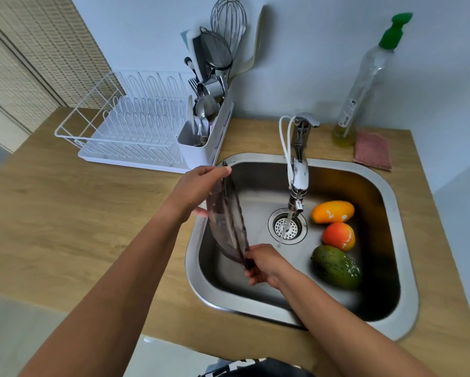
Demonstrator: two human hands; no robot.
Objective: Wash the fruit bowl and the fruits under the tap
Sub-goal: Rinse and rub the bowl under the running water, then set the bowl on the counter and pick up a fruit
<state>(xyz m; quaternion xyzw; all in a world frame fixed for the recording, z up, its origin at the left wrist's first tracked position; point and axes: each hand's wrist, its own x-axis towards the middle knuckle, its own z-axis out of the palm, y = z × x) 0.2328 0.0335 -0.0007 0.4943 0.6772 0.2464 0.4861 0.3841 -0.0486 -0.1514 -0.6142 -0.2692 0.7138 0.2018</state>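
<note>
A translucent dark fruit bowl [229, 221] is held on edge over the left side of the stainless steel sink [402, 240], seen almost side-on. Its upper rim is pinched by the left hand [201, 183], with the fingers closed over the top edge and the thumb behind the bowl. Its lower rim is gripped by the right hand [265, 263], the fingers curled around the edge. The bowl is kept left of the tap [299, 170], apart from the thin stream of water [285, 227] that is seen falling onto the drain strainer [287, 226]. Three fruits are laid along the right side of the basin: a yellow-orange mango [332, 212] furthest back, a red-orange fruit [338, 236] just in front of it, and a green mango [336, 266] nearest. On the wooden countertop [65, 213], a white dish rack [130, 126] with a utensil holder [206, 131] is placed left of the sink, and a green-capped soap bottle [364, 83] stands beside a pink cloth [373, 151] behind it.
</note>
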